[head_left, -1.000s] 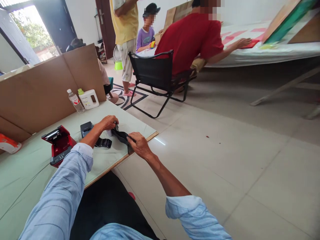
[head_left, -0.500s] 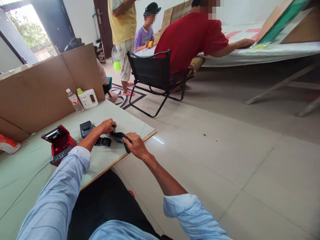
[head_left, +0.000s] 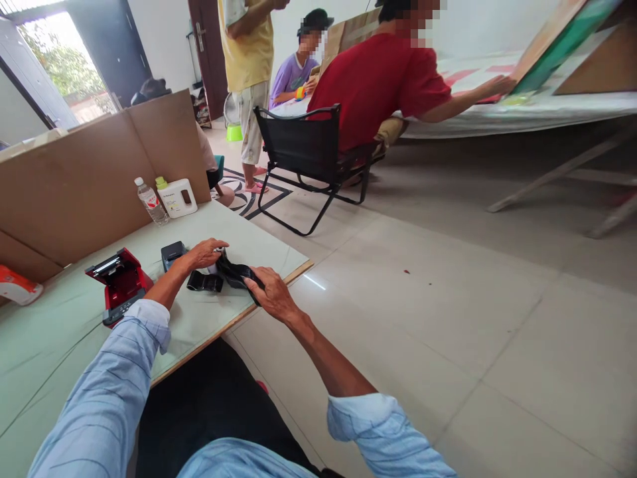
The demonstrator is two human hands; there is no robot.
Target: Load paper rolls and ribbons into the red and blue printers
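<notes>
Both of my hands hold a black strap-like piece (head_left: 233,272) just above the green board (head_left: 64,332), near its right edge. My left hand (head_left: 206,252) grips its far end with curled fingers. My right hand (head_left: 271,295) pinches the near end. A second black piece (head_left: 204,282) lies on the board under my left wrist. Behind it sits a small dark box (head_left: 172,253), and left of that a red device (head_left: 119,285) with its lid up.
A water bottle (head_left: 149,202) and a white jug (head_left: 175,197) stand by cardboard panels (head_left: 89,179) at the back. A person in red sits on a black folding chair (head_left: 308,153) at a long low table (head_left: 522,106). Two more people are behind.
My hands have shifted slightly left with the strap, and my left hand's fingers now lie flatter over its end. The person in red has stretched an arm further along the table.
</notes>
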